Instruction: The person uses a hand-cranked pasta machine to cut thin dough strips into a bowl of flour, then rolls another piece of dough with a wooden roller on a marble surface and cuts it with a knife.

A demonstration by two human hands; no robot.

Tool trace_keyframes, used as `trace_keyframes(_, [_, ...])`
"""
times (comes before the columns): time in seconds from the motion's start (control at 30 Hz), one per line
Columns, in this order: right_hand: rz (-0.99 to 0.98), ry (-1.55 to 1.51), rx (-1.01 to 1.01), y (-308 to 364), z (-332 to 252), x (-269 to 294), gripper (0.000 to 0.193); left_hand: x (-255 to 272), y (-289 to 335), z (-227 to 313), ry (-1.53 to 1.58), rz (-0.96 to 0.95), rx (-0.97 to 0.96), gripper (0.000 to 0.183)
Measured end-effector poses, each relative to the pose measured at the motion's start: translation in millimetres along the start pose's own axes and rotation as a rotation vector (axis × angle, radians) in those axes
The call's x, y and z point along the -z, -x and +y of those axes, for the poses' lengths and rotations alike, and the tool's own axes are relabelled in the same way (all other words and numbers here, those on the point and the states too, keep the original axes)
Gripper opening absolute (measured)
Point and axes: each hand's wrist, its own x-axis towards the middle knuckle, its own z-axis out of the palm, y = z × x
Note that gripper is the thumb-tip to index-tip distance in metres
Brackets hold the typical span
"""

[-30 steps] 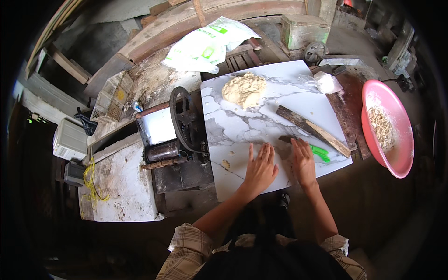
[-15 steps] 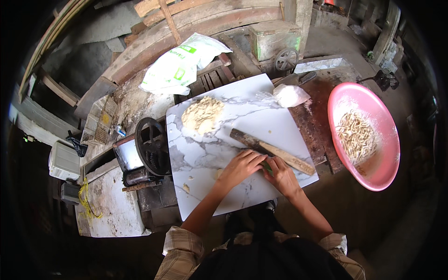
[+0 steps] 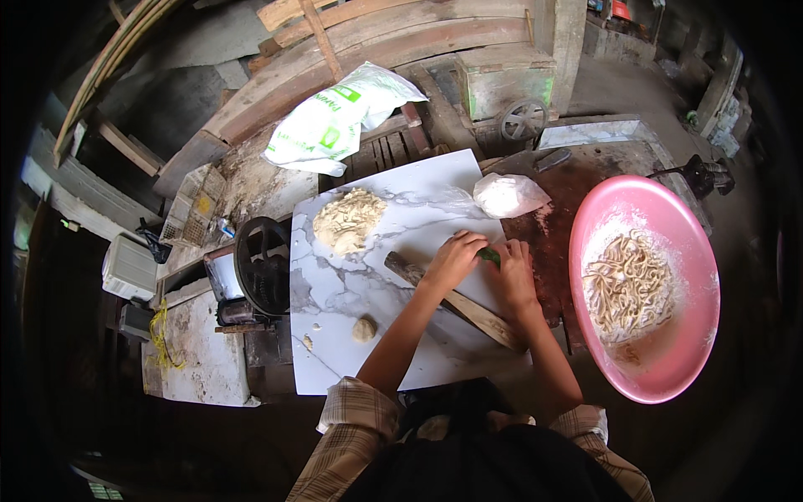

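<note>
My left hand (image 3: 456, 258) and my right hand (image 3: 516, 269) meet over the right part of a white marble-patterned board (image 3: 343, 289). Between their fingertips is a small dark green thing (image 3: 489, 256), perhaps a leaf or a scrap of plastic; its kind is unclear. Fingers of both hands are closed around its ends. Under my forearms lies a flat wooden stick (image 3: 478, 316), partly covered by them. A small round ball of dough (image 3: 364, 329) rests left of my left forearm. Farther off on the board sits a crumbly heap of dough (image 3: 350, 219).
A clear bag of white flour (image 3: 508, 196) lies at the board's far right corner. Right of it stands a pink basin (image 3: 701, 335) holding floured noodle-like strips. A hand-cranked machine with a black wheel (image 3: 261, 266) adjoins the left edge. A white-green sack (image 3: 335, 121) lies beyond.
Both hands have moved away from me across the board, past the stick, and the green thing shows more plainly between them. The dough ball has come into view beside my left forearm.
</note>
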Motion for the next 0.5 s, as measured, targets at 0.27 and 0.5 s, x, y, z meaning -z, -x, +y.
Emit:
trace_keyframes(0.27, [-0.256, -0.285, 0.214, 7.1, -71.2, -11.5, 0.056, 79.1, 79.7, 6.9, 0.059, 0.277, 0.245, 0.024])
trace_keyframes(0.5, [-0.336, 0.013, 0.224, 8.0, -105.4, -47.3, 0.055, 104.4, 195.8, -9.3, 0.092, 0.499, 0.513, 0.02])
